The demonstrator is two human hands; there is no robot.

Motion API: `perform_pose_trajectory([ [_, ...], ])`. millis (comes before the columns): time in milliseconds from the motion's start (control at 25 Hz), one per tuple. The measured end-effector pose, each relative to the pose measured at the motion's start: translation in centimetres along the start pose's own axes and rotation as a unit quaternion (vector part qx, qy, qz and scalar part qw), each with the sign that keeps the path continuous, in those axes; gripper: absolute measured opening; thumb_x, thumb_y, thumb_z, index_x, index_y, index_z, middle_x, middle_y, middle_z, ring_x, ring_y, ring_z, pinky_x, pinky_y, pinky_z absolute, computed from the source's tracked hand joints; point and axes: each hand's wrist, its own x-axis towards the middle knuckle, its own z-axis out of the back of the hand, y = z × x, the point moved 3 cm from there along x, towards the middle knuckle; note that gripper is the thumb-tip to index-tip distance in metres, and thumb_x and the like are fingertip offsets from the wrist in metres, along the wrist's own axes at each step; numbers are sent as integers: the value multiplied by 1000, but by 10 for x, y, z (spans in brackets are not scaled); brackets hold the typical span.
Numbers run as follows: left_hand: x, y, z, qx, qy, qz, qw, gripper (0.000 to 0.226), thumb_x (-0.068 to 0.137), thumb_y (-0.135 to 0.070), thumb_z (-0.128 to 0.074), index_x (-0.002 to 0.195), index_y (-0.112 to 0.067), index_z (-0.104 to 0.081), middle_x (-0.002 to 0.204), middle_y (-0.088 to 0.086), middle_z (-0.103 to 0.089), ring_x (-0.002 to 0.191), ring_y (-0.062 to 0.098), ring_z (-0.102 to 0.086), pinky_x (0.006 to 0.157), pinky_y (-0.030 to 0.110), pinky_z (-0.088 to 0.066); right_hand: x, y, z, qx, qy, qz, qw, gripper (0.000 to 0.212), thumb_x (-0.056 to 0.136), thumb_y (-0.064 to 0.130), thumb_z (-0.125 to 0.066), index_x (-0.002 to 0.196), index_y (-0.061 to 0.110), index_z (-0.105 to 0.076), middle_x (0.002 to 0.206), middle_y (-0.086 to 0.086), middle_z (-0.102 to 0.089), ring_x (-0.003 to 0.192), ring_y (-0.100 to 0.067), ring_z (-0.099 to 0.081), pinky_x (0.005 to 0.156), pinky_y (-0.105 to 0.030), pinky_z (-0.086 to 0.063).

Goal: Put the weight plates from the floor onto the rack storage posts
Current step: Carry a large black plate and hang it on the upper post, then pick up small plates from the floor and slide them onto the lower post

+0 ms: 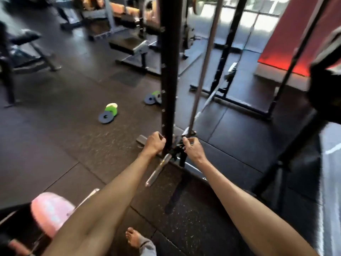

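Reaching down with both bare arms to the foot of the black rack upright (168, 89). Curling the left hand (155, 144) against the upright's left edge, knuckles up, fingertips hidden behind the steel; cannot tell whether gripping it or only pressing. Bending the right hand (193, 149) over the black fitting (178, 147) just right of the upright, thumb and forefinger pinched together on it, other fingers tucked under. Seeing a silver storage post (156, 171) jut toward the camera from low between the two hands. Scanning the floor and spotting weight plates well apart from both hands: a grey plate (105, 117) lying flat with a green one (111, 109) and a pale one propped on its far edge, and, farther back, a second little pile (153, 97) of grey and green just beside the upright, partly hidden behind it. Noting a long silver bar (203, 71) slanting up past the right hand. Catching a blurred pink disc (49, 212) at lower left and a bare foot (133, 237) on the dark rubber floor (64, 145). Glimpsing benches (129, 46) beyond, too smeared for detail.
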Motion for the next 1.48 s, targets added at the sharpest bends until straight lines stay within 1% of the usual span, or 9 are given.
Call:
perform_pose_trajectory([
  [160,39,131,78,-23,-38,108,993,21,90,-15,-56,100,1,-64,103,27,-70,97,40,-68,82,43,-54,13,57,-149,-107,133,33,985,41,94,47,-57,115,12,-59,109,-11,-69,104,-26,-65,90,-32,-48],
  [280,47,204,128,-35,-30,164,985,8,89,-16,-51,86,-11,-57,93,24,-71,84,37,-70,70,37,-54,26,91,-236,-191,196,60,960,41,95,45,-56,116,10,-62,110,-9,-70,104,-24,-64,80,-27,-42],
  [400,53,261,174,-52,-30,207,976,13,90,-16,-48,77,-17,-48,78,18,-67,59,26,-62,56,27,-47,35,121,-313,-252,251,84,931,37,97,41,-55,116,10,-62,109,-10,-71,103,-25,-66,83,-29,-46],
  [600,70,322,210,-64,-18,249,966,29,92,-13,-45,63,-14,-48,74,17,-63,58,25,-58,51,22,-43,45,139,-398,-319,314,91,890,29,96,36,-55,110,11,-62,106,-10,-72,101,-27,-68,91,-39,-53],
  [840,124,369,222,-66,19,299,952,24,92,-15,-43,69,-18,-45,72,12,-62,56,23,-58,55,26,-46,95,143,-467,-352,381,87,851,18,97,29,-53,95,13,-60,104,-16,-72,98,-31,-68,91,-46,-54],
  [1080,246,374,265,-66,38,324,943,19,97,-20,-39,78,-20,-44,81,10,-66,62,22,-62,57,27,-47,202,186,-523,-382,404,107,824,20,96,21,-51,82,8,-58,100,-26,-71,70,-21,-56,74,-41,-53],
  [1160,296,367,287,-61,37,329,942,14,97,-23,-39,85,-20,-45,86,9,-68,69,23,-63,61,29,-49,243,211,-541,-380,408,96,825,19,97,21,-51,83,11,-57,99,-24,-72,71,-22,-58,70,-36,-50],
  [1280,364,358,314,-56,30,312,948,10,99,-23,-39,93,-19,-46,88,7,-66,71,21,-62,61,31,-49,300,246,-564,-359,397,86,840,28,97,22,-49,86,2,-65,93,-19,-74,75,-25,-65,80,-40,-57],
  [1480,470,361,342,-66,51,304,949,12,99,-21,-39,90,-20,-46,79,6,-64,67,21,-61,61,31,-49,386,281,-607,-358,402,60,841,31,98,20,-48,89,-4,-65,92,-23,-74,70,-25,-64,67,-38,-54],
])
